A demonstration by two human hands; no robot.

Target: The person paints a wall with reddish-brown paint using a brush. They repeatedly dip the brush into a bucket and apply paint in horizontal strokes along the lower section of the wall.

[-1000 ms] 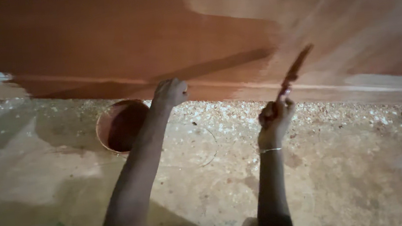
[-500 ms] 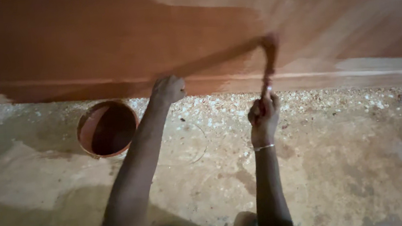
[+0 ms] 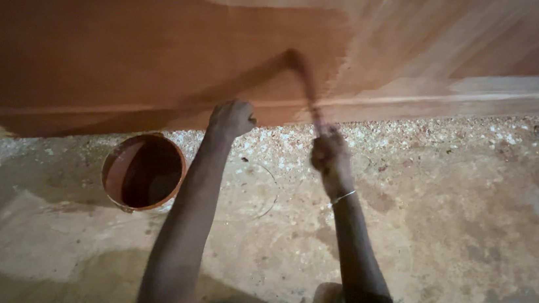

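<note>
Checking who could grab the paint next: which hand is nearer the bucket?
Left. The left hand is a fist at the wall's base, just up and right of the bucket. The right hand grips the brush farther right.

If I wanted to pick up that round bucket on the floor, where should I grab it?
Grab the bucket by its rim, coming from above. It stands upright with its open mouth facing up, so the rim is free all round; the near edge is closest. No handle shows clearly. Inside looks coated with red-brown paint, so keep your fingers on the outer edge.
</note>
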